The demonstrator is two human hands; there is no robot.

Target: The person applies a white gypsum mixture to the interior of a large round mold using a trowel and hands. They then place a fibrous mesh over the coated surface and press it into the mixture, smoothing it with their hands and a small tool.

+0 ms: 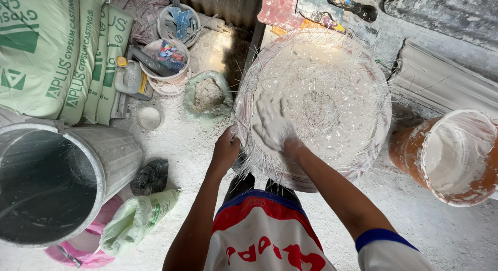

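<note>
The 2 hands work a round plaster mould (363,141): the right hand (272,126) lies spread flat, pressing wet plaster and fibre strands (332,79), while the left hand (226,149) curls around the near rim (steadying it). Pressing off-centre could tip the mould or slop plaster toward the orange bucket (456,157) beside it.

This is a plaster casting workshop. A wide round mould (316,102) full of wet white plaster and glass fibres is the centre. Left of it, pale green sacks (52,53) lean together; right of it stands an orange plaster-caked bucket (451,157). White dust coats the floor (176,146) around it.
</note>
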